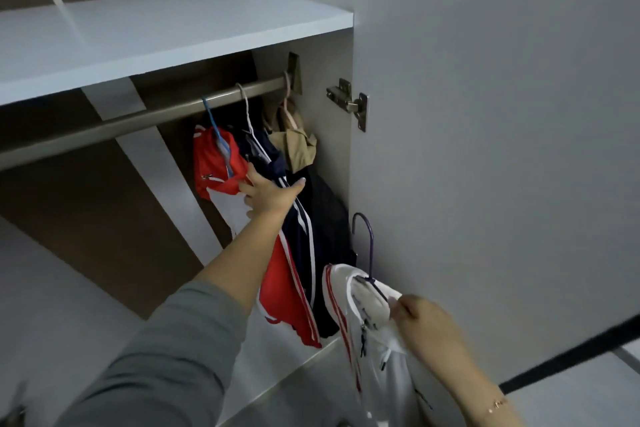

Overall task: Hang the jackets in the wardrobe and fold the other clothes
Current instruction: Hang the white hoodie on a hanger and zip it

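Three jackets hang on the metal rail [145, 120] inside the wardrobe: a red and white one [216, 163] on a blue hanger, a navy one [304, 236] with white stripes, and a tan one [298, 146] at the far right. My left hand [268, 196] reaches in between the red and navy jackets with fingers spread, touching the fabric. My right hand [420, 317] pinches the shoulder of a white jacket [374, 333] with red stripes, which sits on a purple hanger [369, 246]. The hanger's hook points up, free of the rail, low by the door.
A white shelf [166, 35] runs above the rail. The open wardrobe door [502, 149] with its metal hinge [349, 102] stands at the right. The left stretch of the rail carries no hangers. The wardrobe's lower front edge [287, 381] lies below the jackets.
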`<state>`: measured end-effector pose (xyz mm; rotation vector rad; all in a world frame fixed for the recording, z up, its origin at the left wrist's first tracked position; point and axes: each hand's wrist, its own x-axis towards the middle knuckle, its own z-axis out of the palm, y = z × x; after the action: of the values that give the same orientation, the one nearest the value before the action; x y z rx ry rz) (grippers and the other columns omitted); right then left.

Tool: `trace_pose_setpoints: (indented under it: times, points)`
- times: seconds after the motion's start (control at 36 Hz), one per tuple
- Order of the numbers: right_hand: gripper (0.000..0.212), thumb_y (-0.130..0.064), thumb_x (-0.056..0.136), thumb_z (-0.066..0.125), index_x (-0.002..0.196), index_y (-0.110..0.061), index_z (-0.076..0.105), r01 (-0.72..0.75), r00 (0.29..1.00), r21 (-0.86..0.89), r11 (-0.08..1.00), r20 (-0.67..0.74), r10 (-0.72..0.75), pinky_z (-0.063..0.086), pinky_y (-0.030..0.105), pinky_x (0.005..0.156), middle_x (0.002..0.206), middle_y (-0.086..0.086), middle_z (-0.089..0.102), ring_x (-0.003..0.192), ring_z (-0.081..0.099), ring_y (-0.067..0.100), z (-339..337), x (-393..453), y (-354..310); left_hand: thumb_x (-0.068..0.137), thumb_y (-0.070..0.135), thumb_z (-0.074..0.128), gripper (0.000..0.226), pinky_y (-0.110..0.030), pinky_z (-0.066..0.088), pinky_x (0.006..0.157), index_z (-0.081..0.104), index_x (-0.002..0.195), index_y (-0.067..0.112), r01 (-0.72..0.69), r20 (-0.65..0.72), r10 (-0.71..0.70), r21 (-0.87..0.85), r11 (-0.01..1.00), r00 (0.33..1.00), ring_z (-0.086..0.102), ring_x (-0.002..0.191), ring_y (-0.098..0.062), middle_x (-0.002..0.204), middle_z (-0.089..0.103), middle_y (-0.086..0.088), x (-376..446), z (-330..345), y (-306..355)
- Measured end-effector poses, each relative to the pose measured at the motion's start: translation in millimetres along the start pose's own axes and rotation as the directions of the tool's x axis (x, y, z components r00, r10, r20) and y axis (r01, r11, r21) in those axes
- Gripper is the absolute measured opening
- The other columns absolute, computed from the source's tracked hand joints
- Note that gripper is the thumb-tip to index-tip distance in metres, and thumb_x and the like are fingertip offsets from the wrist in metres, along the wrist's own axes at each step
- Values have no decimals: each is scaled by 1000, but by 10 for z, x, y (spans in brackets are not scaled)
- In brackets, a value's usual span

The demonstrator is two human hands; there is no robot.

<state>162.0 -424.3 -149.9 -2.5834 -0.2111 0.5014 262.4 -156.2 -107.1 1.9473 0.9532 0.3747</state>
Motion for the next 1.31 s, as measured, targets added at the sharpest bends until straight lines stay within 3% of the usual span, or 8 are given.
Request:
trace_pose_setpoints:
  times: [0.08,0.22,0.36,0.47,0.67,1.08,1.17,1.31]
  points:
    - [38,-39,102,38,89,-12,62,-9,1000,36,999,28,7,45,30,78,91,7,65,95,60,28,11,131,25,75,44,80,114,-52,32,109,-1,153,28,51,-66,-47,62,997,997,27,137,-39,158,3,-15,102,188,46]
    - [31,-35,102,42,81,-17,57,36,997,73,997,64,-41,44,31,78,85,7,62,93,61,27,22,289,24,84,-1,61,93,-43,45,100,9,154,31,-108,-137,101,-43,993,985,45,121,-36,152,19,-15,257,206,-161]
    - [36,-32,100,48,66,-22,49,73,992,149,986,93,-88,42,29,70,66,-6,54,72,54,18,96,334,-40,99,7,49,48,-23,38,84,35,144,14,-286,-193,267,-77,955,944,54,110,-31,129,49,-20,281,16,-486]
    - [35,-26,97,55,63,-20,57,50,989,340,939,112,-93,39,21,61,54,-10,53,56,47,2,206,302,-207,100,10,47,40,-27,40,83,40,140,11,-343,-174,328,-64,937,929,57,107,-31,121,59,-17,281,-280,-683]
    - [39,-25,97,55,61,-12,52,120,990,446,887,12,-140,32,21,53,47,-11,44,50,39,4,231,238,-765,101,10,46,41,-38,46,78,39,140,17,-323,-138,319,-2,946,938,59,94,-34,109,62,-20,215,-1026,-1046]
    - [45,-16,99,45,55,-11,38,476,843,124,870,-344,-413,20,36,57,59,6,45,68,45,27,-247,861,-2418,100,9,49,62,-32,41,66,17,150,26,-218,-217,201,-53,975,955,57,72,-26,87,56,-9,34,-1612,-1395]
    - [40,-17,100,42,62,-4,51,497,818,126,859,-398,-415,38,36,65,73,11,57,75,52,28,-319,1140,-2687,100,14,51,74,-38,47,74,2,154,24,-193,-221,167,-98,976,961,62,84,-35,93,59,-14,18,-1547,-1363]
    - [38,-25,102,38,87,1,61,433,839,71,899,-395,-373,36,31,69,87,11,60,82,57,30,-283,1651,-2931,102,18,47,70,-39,48,84,3,156,23,-172,-118,166,-42,984,979,62,98,-38,115,62,-25,56,-1492,-1341]
